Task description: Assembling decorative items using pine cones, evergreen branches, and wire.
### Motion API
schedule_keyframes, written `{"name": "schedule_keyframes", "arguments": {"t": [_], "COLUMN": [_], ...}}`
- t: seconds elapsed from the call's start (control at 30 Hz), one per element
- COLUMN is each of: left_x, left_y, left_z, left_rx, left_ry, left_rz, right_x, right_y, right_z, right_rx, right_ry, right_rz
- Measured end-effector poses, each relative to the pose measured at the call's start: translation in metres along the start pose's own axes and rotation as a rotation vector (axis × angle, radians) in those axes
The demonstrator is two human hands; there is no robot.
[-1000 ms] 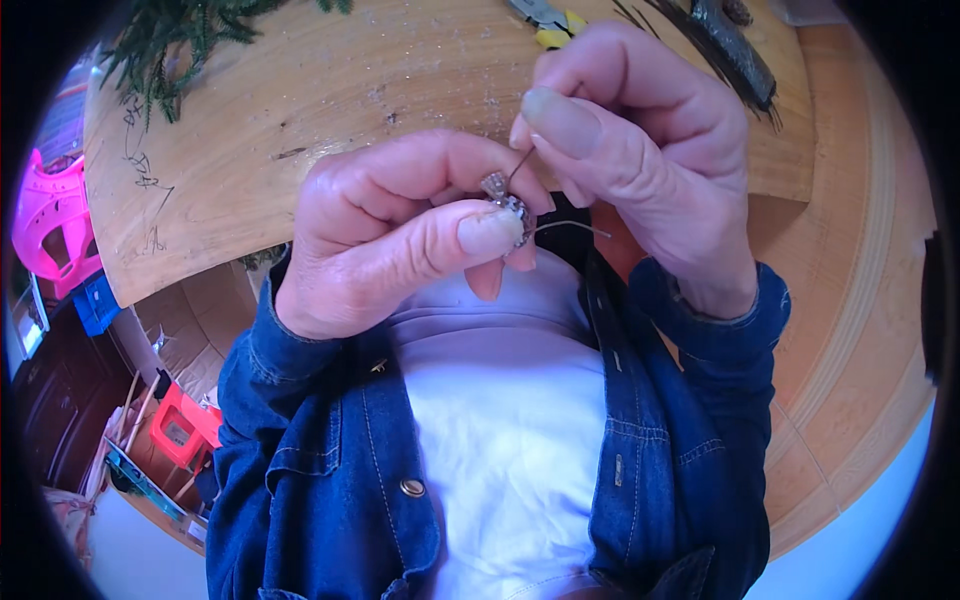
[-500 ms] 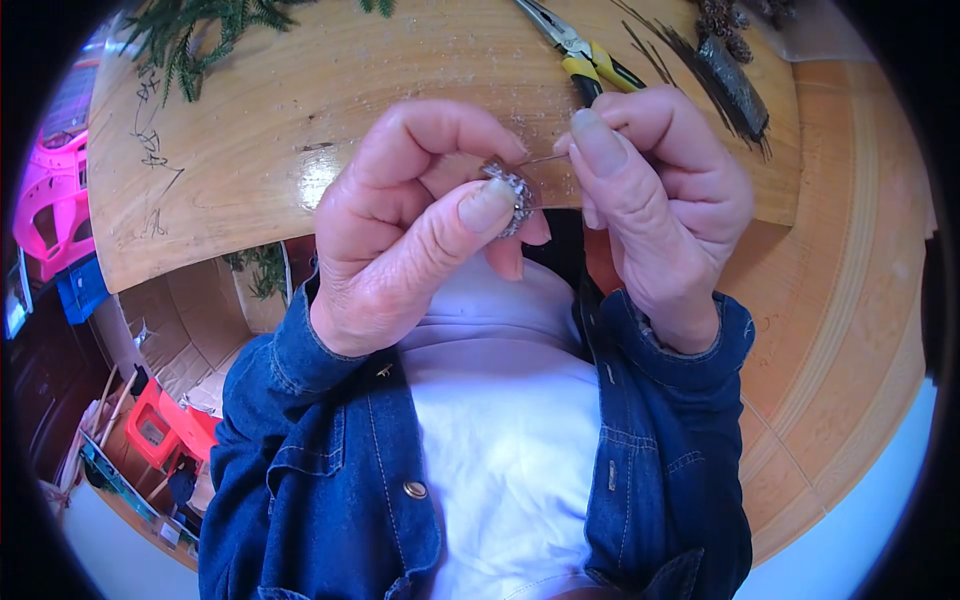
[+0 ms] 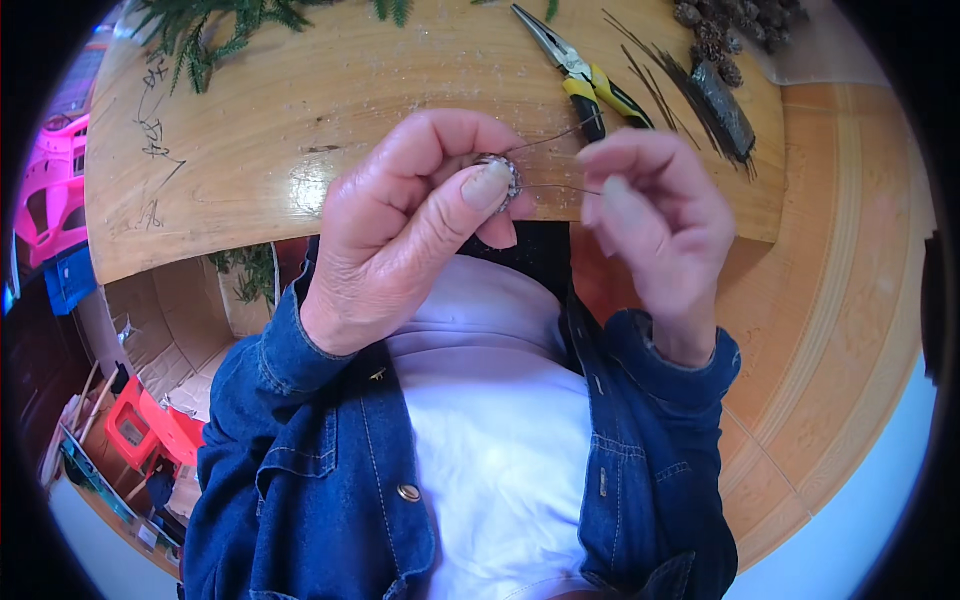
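Note:
My left hand (image 3: pixel 400 225) is closed around a small pine cone (image 3: pixel 512 190) with whitish scale tips, mostly hidden by thumb and fingers. Two ends of a thin wire (image 3: pixel 550 187) stick out from the cone toward the right. The upper end slants up freely past the pliers' handles. At the lower end, my right hand (image 3: pixel 655 215) has its thumb and fingers curled together where the wire meets them; motion blurs the fingertips. Both hands are raised over the table's near edge, apart from each other.
Long-nose pliers (image 3: pixel 575 70) with yellow and black handles lie on the wooden table (image 3: pixel 400 70). Beside them are loose dark wires (image 3: pixel 650 75), a wrapped wire bundle (image 3: pixel 722 110) and several pine cones (image 3: pixel 708 45). Green fir sprigs (image 3: pixel 215 35) lie far left. A cardboard box (image 3: pixel 180 320) stands below.
My right hand has come off the upper wire end and shifted slightly down, to the lower end. The wire ends now stand apart. My left hand still grips the cone.

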State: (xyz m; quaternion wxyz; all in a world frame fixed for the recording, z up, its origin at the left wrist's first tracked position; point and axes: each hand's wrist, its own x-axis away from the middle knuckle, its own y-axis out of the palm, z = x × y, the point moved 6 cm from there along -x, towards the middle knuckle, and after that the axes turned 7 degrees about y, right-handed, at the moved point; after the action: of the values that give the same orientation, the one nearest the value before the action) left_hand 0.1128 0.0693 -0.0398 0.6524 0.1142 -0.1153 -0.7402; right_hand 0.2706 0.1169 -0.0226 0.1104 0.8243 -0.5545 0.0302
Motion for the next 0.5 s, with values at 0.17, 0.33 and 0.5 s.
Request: {"name": "schedule_keyframes", "arguments": {"t": [0.17,0.33,0.5], "left_x": [-0.002,-0.006,-0.003], "left_y": [0.003,0.005,0.015], "left_z": [-0.001,0.01,0.019], "left_rx": [-0.054,-0.555,-0.854], "left_ry": [-0.004,0.283,0.542], "left_rz": [-0.017,-0.182,-0.219], "right_x": [0.005,0.004,0.007], "right_y": [0.017,0.02,0.028], "right_z": [-0.004,-0.014,-0.02], "right_rx": [0.174,0.408,0.552], "right_ry": [-0.196,-0.383,-0.475], "right_rz": [-0.039,-0.013,-0.024]}}
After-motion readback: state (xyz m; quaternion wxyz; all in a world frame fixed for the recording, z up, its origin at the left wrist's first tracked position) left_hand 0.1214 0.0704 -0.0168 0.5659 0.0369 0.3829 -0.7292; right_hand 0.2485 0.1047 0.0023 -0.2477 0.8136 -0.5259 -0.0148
